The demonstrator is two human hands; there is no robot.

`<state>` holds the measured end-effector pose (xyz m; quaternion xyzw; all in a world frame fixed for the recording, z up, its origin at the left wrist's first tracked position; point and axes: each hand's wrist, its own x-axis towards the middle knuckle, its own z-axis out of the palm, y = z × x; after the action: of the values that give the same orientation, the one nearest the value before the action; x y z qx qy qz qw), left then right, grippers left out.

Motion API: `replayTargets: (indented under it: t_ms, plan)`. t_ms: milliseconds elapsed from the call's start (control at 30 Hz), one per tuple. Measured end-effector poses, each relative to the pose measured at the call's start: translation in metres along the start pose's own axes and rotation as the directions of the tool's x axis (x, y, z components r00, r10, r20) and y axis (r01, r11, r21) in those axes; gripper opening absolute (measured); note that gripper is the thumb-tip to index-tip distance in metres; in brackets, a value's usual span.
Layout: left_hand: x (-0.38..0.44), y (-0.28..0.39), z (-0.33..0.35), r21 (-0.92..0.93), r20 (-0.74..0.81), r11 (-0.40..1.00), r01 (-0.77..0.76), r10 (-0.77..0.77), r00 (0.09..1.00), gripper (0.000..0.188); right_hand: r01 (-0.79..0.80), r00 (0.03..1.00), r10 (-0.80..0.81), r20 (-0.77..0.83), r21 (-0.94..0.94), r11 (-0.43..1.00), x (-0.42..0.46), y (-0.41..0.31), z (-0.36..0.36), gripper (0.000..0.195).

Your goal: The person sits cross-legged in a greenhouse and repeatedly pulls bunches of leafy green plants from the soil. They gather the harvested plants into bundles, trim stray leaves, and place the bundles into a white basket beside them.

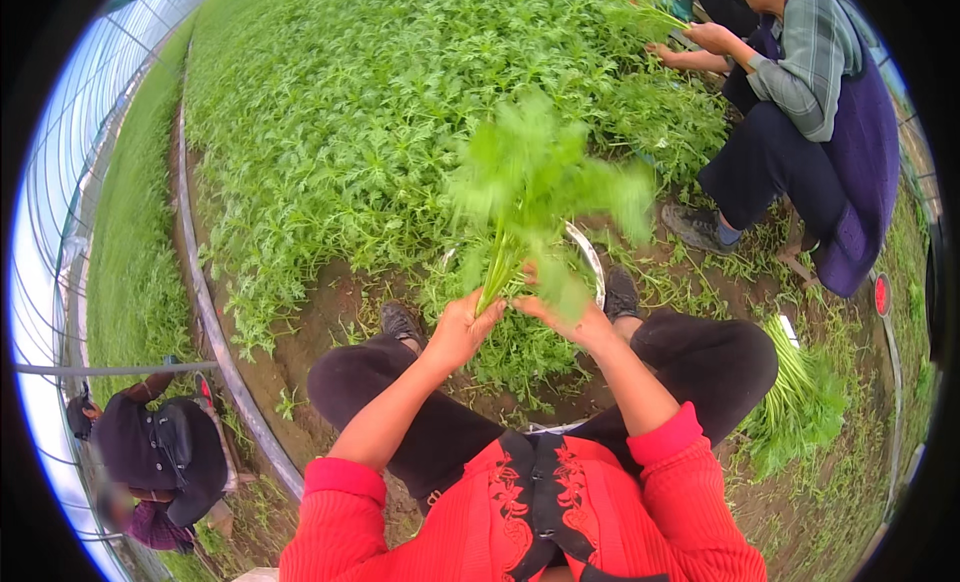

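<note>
My left hand (462,331) is closed around the stems of a bunch of leafy greens (517,199), whose blurred leaves point away from me. My right hand (566,312) is just right of the stem ends, fingers bent towards them; a blurred leaf hides part of it, and whether it grips anything cannot be told. Below both hands, between my feet, stands a round container with a pale rim (592,263), with loose greens (525,357) in and around it. On the ground to my right lies a pile of cut greens (795,402) with long stems.
A dense bed of leafy plants (360,124) spreads in front. A co-worker (795,131) sits at the upper right, holding greens; part of another person shows behind. More people (165,447) are at the lower left, beyond a long pipe (206,304). Trimmings litter the soil.
</note>
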<state>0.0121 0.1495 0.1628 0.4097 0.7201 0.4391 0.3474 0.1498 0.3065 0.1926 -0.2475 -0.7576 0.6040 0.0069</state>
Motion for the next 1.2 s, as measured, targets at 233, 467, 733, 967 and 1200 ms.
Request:
replayTargets:
  t_ms: [233,467,733,967,1200]
  plan:
    - [-0.009,0.03,-0.012,0.3,-0.004,0.952,-0.066,0.07,0.998,0.022,0.415,0.731,-0.61,-0.305,-0.511,0.753,-0.088,-0.024,-0.025,0.024]
    - [-0.018,-0.09,-0.031,0.406,-0.292,0.85,-0.336,0.469,0.834,0.023,0.415,0.499,-0.681,-0.536,-0.543,0.73,-0.128,-0.059,-0.08,0.024]
    - [0.011,0.039,-0.017,0.215,-0.436,0.9,-0.38,0.436,0.787,0.031,0.606,0.215,-0.829,-0.517,-0.595,0.528,-0.156,-0.116,-0.132,0.022]
    - [0.053,0.058,-0.01,0.4,-0.357,0.773,-0.494,0.627,0.693,0.031,0.598,0.533,-0.757,-0.377,-0.464,0.653,-0.145,-0.19,-0.138,0.018]
    - [0.072,0.061,0.007,0.457,-0.251,0.651,-0.607,0.749,0.614,0.028,0.492,0.738,-0.65,-0.181,-0.514,0.703,-0.127,-0.18,-0.134,0.029]
